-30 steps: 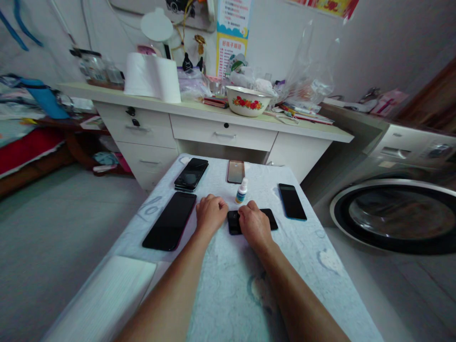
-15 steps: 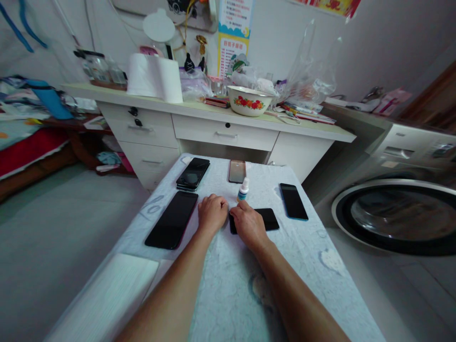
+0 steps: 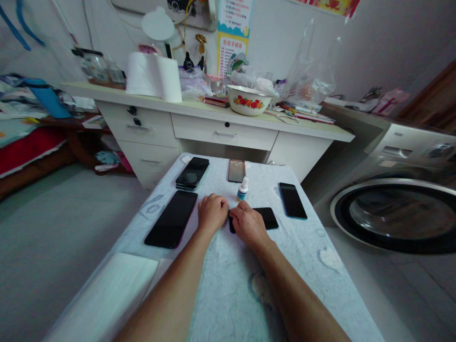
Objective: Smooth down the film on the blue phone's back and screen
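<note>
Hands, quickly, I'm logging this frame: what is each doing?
Left hand: loosely curled, grip cannot be told.
Right hand: fingers curled, over the phone.

Dim, cool light noted; soft shadows cast on tablecloth (image 3: 228, 294); washing machine (image 3: 402, 209) stretched at edge; small poster (image 3: 233, 45) print blurred.

This is a room in a home — a bed with a red cover (image 3: 33, 145) at the left, a front-loading washing machine (image 3: 402, 199) at the right, and between them a white desk (image 3: 228, 130) with a floral enamel bowl (image 3: 249, 102), under a Chinese wall poster (image 3: 233, 47).
</note>
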Tool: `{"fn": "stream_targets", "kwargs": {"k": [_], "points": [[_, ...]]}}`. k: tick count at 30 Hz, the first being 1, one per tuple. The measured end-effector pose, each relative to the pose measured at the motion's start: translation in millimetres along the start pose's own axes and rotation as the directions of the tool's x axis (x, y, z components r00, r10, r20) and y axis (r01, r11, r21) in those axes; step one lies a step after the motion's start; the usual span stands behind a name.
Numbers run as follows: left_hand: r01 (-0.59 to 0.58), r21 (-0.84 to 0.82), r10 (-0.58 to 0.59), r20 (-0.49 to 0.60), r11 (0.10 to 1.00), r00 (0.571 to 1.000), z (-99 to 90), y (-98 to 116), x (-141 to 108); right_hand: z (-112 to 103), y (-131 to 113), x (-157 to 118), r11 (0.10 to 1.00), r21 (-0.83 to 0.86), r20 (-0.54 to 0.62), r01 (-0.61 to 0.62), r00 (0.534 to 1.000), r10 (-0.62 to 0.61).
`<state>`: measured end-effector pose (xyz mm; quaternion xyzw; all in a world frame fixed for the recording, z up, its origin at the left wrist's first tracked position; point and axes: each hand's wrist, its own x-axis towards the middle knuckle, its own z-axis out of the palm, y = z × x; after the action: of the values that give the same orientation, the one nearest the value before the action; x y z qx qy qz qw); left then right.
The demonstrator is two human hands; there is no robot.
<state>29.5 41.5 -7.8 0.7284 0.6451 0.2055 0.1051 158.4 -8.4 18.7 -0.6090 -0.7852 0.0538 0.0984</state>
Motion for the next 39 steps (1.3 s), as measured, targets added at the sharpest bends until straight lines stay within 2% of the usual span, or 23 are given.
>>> {"fn": "stream_targets", "kwargs": {"k": [7, 18, 29, 39], "points": [[0.015, -0.008, -0.015, 0.019, 1.000, 1.000, -1.9, 1.6, 0.3, 2.9, -1.1, 3.8, 0.999, 0.012, -0.016, -0.029, 0.999, 0.030], [-0.007, -0.009, 0.007, -0.005, 1.000, 1.000, -0.1, 0.2, -0.7, -1.9, 0.4, -2.0, 1.000, 0.016, -0.006, 0.017, 1.000, -0.017], [-0.019, -0.011, 0.019, -0.007, 1.000, 1.000, 0.4, 0.6, -1.3, 4.0, -0.2, 2.5, 0.999, 0.048, -0.050, -0.010, 0.999, 0.013], [-0.036, -0.037, 0.036, 0.006, 0.999, 0.999, 0.7, -3.2, 0.4, 3.1, 4.5, -8.0, 0.997, 0.066, -0.052, 0.032, 0.998, -0.029]]}}
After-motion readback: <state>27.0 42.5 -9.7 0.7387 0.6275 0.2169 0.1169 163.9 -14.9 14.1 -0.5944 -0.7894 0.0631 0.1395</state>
